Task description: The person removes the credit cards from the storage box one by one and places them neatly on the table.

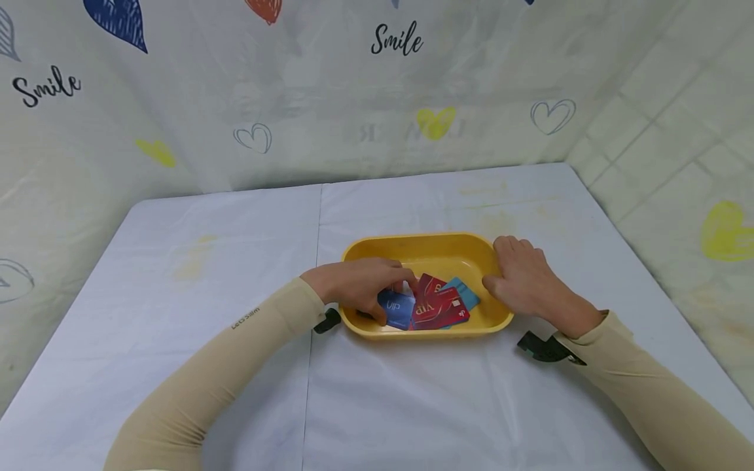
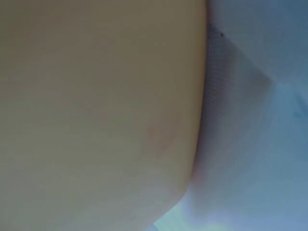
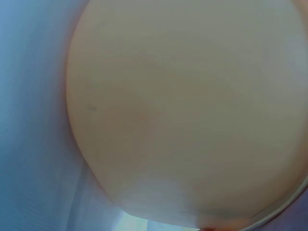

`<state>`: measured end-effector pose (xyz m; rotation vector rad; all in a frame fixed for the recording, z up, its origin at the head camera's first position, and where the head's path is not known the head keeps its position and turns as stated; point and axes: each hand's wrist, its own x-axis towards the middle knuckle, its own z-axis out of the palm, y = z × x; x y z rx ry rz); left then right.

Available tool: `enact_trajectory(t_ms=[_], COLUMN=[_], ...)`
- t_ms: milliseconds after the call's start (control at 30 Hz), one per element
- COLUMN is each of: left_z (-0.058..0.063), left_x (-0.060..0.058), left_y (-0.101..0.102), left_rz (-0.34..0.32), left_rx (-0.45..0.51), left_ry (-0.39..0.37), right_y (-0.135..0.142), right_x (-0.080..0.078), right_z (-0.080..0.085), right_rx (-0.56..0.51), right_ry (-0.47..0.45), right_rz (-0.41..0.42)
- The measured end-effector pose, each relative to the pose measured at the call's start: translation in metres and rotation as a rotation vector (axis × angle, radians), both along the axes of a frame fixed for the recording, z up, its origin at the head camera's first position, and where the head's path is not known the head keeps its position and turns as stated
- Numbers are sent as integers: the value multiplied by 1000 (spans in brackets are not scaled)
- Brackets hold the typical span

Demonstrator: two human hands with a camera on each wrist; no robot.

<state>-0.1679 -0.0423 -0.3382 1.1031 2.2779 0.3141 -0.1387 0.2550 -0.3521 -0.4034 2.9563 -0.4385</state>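
A yellow oval tray (image 1: 421, 243) stands on the table, with several cards in it. My left hand (image 1: 368, 286) reaches over its left end, thumb and fingers bent about a blue card (image 1: 397, 309) with "VIP" on it. Right of that card lie red VIP cards (image 1: 442, 309), overlapping one another, with light-blue cards (image 1: 465, 292) partly showing under them. At the tray's right end, my right hand (image 1: 524, 278) grips the rim, thumb on the inner side. Both wrist views are filled by blurred, pale surfaces that hide the fingers.
A white cloth (image 1: 206, 327) with a centre crease covers the table. Behind it hangs a pale sheet (image 1: 330, 85) printed with hearts and "Smile". Dark wrist straps (image 1: 550, 348) show below the beige sleeves.
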Motion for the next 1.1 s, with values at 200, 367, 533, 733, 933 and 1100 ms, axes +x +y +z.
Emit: enact_trajectory(t_ms=[200,367,533,733,933,1100], left_z=[2,2,2,5,7,8], left_x=[-1,-1,-1,-2,-3,-5], left_y=[1,0,1,2,3,4], left_rz=[23,26,15,18,19,22], left_rx=[-20,-17,-15,-16,-22,-39], left_ry=[-11,-10,-9,-32,-67,-91], right_y=[1,1,2,2,2,3], right_x=[0,1,2,2,3,3], right_z=[1,1,1,0,0,0], right_rx=[-13,-10,-7,-8,-10,-13], right_ry=[5,4,2,3,3,9], right_rz=[3,0,0,0,-3,0])
